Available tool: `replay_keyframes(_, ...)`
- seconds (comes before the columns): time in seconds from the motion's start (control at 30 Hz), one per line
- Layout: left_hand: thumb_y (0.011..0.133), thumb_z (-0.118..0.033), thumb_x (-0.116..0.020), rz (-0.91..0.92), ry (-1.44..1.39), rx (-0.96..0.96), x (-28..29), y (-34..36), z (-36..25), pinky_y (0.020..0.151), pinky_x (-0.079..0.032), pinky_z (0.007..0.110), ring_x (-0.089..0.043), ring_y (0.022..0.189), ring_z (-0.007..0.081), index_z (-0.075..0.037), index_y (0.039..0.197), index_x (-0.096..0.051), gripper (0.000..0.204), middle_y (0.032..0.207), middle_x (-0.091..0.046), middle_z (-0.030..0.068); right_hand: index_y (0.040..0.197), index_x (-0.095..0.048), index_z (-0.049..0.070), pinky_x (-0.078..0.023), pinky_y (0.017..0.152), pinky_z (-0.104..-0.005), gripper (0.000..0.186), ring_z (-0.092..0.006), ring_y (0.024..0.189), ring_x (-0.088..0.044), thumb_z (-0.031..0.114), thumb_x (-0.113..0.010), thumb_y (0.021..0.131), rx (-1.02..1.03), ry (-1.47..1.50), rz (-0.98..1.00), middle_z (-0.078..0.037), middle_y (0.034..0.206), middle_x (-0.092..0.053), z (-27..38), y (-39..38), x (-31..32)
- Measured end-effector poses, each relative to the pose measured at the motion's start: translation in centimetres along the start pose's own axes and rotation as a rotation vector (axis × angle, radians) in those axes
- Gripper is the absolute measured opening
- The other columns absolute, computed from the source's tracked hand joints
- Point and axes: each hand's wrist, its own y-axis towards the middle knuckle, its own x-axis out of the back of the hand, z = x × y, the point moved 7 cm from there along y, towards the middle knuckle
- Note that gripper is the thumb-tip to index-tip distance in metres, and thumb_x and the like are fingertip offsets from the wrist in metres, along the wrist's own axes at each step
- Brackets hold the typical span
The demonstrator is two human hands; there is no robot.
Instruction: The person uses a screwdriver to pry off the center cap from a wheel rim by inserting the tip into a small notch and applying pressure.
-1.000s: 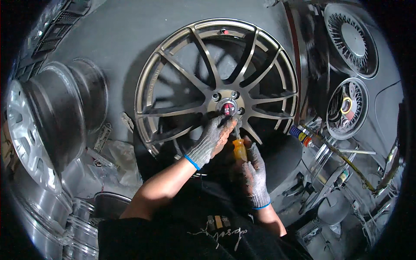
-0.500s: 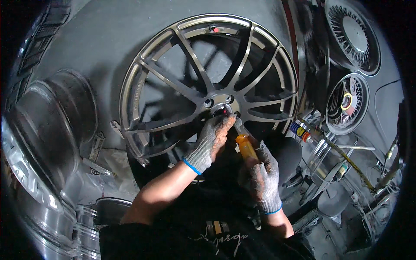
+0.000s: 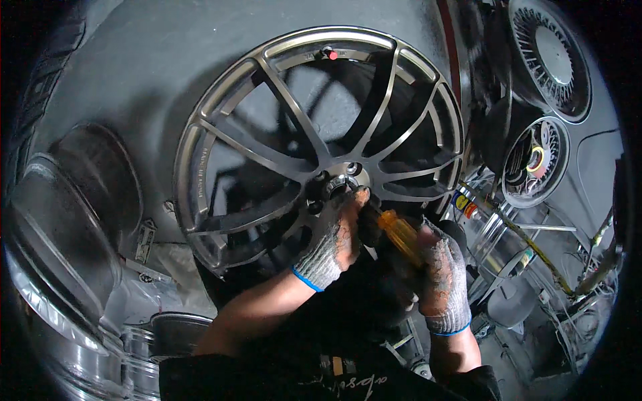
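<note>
A large bronze-grey alloy wheel rim (image 3: 287, 110) with split spokes stands in front of me, its hub (image 3: 351, 175) facing up toward me. My left hand (image 3: 332, 240), in a grey knit glove with a rust-coloured palm and blue cuff, is closed at the hub's near edge. What its fingertips pinch is hidden. A screwdriver (image 3: 400, 234) with a clear amber handle points at the hub from the right. My right hand (image 3: 445, 281), gloved alike, holds the handle's butt end. The screwdriver's tip is hidden by my left fingers.
Several bare rims (image 3: 60, 234) are stacked at the left. At the right, a mesh-style rim (image 3: 552, 57) lies above another rim (image 3: 515, 194) holding tape rolls and small items. A metal rack (image 3: 498, 247) and a yellow-stained rod (image 3: 545, 264) are below them.
My right hand has moved right and slightly down with the screwdriver, whose handle now lies more aslant. The wheel has turned slightly, and my left hand has shifted slightly right and down.
</note>
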Motion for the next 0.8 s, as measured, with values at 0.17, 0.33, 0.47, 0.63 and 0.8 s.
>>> replay_keyframes(0.17, 0.098, -0.025, -0.060, 0.011, 0.060, -0.006, 0.6, 0.2, 0.7, 0.088, -0.049, 0.027, -0.061, 0.099, 0.0130, -0.007, 0.120, -0.060, 0.029, 0.112, -0.064, 0.0020, 0.122, -0.058, 0.003, -0.040, 0.036, -0.0315, 0.061, -0.0170, 0.040, -0.048, 0.058, -0.057, 0.093, -0.220, 0.280, 0.075, -0.006, 0.067, -0.057, -1.3, 0.2, -0.2)
replay_keyframes(0.33, 0.100, -0.026, -0.058, 0.134, -0.156, 0.001, 1.5, 1.3, 1.1, 0.083, -0.052, 0.026, -0.064, 0.096, 0.0144, -0.007, 0.123, -0.057, 0.030, 0.107, -0.065, 0.0031, 0.125, -0.056, 0.005, -0.045, 0.047, -0.0326, 0.056, -0.0235, 0.056, -0.057, 0.053, -0.055, 0.095, -0.316, 0.479, 0.079, -0.011, 0.082, -0.061, -2.4, -0.3, -0.5)
replay_keyframes(0.47, 0.101, -0.019, -0.054, 0.078, -0.032, -0.110, 2.3, 0.7, 1.3, 0.087, -0.053, 0.030, -0.065, 0.097, 0.0165, -0.005, 0.119, -0.059, 0.023, 0.107, -0.065, 0.0053, 0.135, -0.049, 0.010, -0.046, 0.054, -0.0298, 0.046, -0.0200, 0.067, -0.058, 0.035, -0.057, 0.098, -0.281, 0.156, 0.000, -0.009, 0.096, -0.060, -1.9, -1.0, -0.5)
replay_keyframes(0.63, 0.103, -0.023, -0.047, 0.021, -0.128, 0.000, 2.8, 0.3, 1.8, 0.086, -0.054, 0.035, -0.065, 0.097, 0.0216, -0.004, 0.119, -0.057, 0.026, 0.106, -0.065, 0.0072, 0.150, -0.034, 0.012, -0.043, 0.055, -0.0258, 0.056, -0.0158, 0.072, -0.057, 0.018, -0.057, 0.100, -0.414, 0.327, 0.055, -0.010, 0.111, -0.059, -1.9, -1.4, -2.1)
replay_keyframes(0.8, 0.097, -0.011, -0.061, -0.101, -0.090, 0.014, 2.6, 0.3, 1.9, 0.081, -0.054, 0.034, -0.065, 0.091, 0.0207, -0.005, 0.113, -0.060, 0.018, 0.103, -0.065, 0.0072, 0.145, -0.042, 0.007, -0.048, 0.058, -0.0284, 0.050, -0.0167, 0.078, -0.060, 0.014, -0.056, 0.098, -0.270, 0.393, 0.203, -0.010, 0.108, -0.062, -0.9, -0.3, -2.6)
